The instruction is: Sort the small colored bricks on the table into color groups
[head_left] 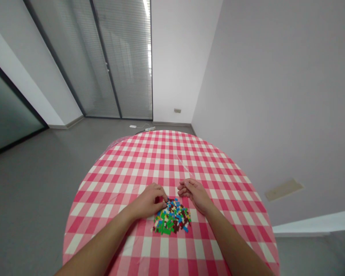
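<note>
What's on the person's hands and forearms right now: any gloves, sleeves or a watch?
The left hand and the right hand are bare, with no gloves, and no ring or watch shows. The left forearm and the right forearm are bare too, with no sleeve in view.

Small plastic bricks (172, 217) lie heaped on the round tablecloth (149, 161)

Bare forearms (100, 242) narrow to slim wrists; the left hand (148, 201) and right hand (194, 195) are ungloved
</note>
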A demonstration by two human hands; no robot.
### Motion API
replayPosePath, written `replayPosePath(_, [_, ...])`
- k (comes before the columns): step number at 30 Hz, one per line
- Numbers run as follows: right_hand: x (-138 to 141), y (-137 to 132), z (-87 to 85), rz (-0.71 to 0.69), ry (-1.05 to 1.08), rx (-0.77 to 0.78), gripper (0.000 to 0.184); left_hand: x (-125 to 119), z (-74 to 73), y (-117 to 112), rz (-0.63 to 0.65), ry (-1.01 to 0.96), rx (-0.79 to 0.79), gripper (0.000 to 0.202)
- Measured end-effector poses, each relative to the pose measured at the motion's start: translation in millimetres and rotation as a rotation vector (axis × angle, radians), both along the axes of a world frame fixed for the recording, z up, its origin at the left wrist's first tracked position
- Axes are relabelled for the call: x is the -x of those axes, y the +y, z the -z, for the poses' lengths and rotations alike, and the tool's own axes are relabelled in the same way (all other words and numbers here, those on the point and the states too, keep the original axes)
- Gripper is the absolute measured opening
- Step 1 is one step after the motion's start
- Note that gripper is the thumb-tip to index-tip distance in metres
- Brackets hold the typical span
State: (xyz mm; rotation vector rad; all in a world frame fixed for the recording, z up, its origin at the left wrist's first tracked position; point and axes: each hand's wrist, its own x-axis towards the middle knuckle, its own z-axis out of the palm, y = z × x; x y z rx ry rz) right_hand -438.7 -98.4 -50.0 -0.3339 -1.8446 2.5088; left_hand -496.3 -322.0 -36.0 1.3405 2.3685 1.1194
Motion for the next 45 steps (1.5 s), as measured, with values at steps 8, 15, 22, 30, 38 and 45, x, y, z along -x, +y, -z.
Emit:
replayPosePath(8, [0,0,0.0,-0.007,0.000,0.011,0.044,3,3.1,1,0.009,0.008,0.012,0.011])
replayPosePath(15, [0,1,1.4,-0.023,0.012,-0.011,0.041,1,1.5,0,0.011,0.017,0.024,0.014])
replayPosePath(22, [0,1,3.5,-0.030,0.020,-0.025,0.041,1,-0.9,2,0.006,0.007,0.030,0.012])
replayPosePath(30, [1,2,3.6,-0.034,0.024,-0.046,0.041,1,1.0,1,-0.081,-0.161,-0.045,0.012])
replayPosePath(38, [-7,-12,3.7,-0.044,0.144,-0.401,0.026,0,6.5,5,-0.186,-0.245,-0.115,0.007])
replayPosePath(45, [-9,-15,1.8,-0.076,0.159,-0.606,0.014,-1,1.8,1,-0.104,-0.150,-0.034,0.007])
